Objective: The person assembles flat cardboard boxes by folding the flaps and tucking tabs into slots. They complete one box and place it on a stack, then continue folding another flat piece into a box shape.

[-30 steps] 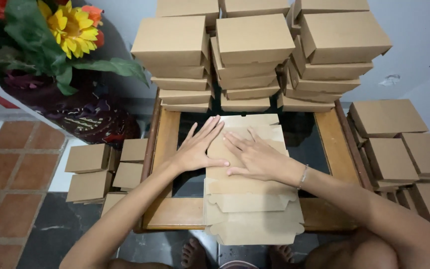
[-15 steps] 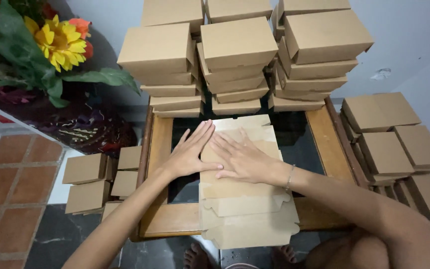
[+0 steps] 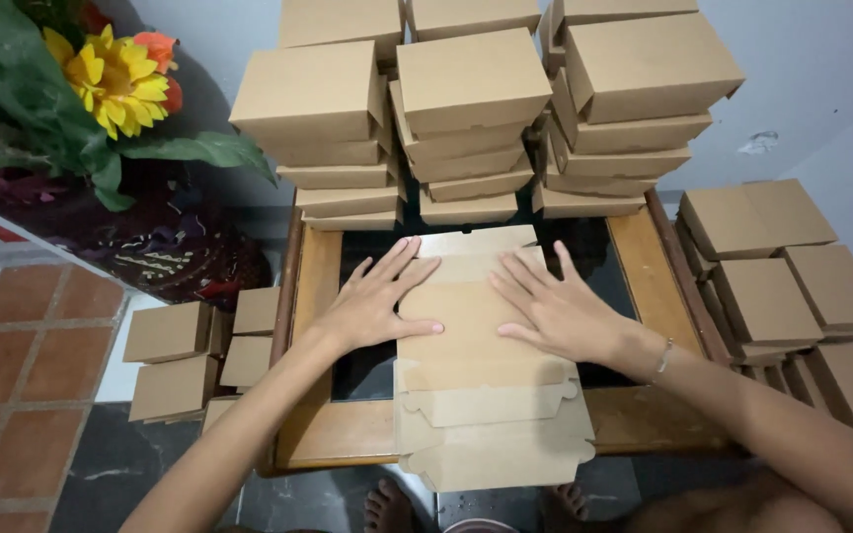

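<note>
A low wooden table (image 3: 652, 271) with a dark glass middle carries 3 stacks of folded brown boxes (image 3: 473, 109) along its far edge. A flat cardboard blank (image 3: 481, 395) lies down the table's middle and overhangs its near edge. The left hand (image 3: 377, 301) and right hand (image 3: 557, 311) rest on the blank's far half, fingers spread, palms pressed flat, gripping nothing. More boxes (image 3: 777, 286) lie off the right edge.

Top box stacks (image 3: 466, 20) cut off
</note>
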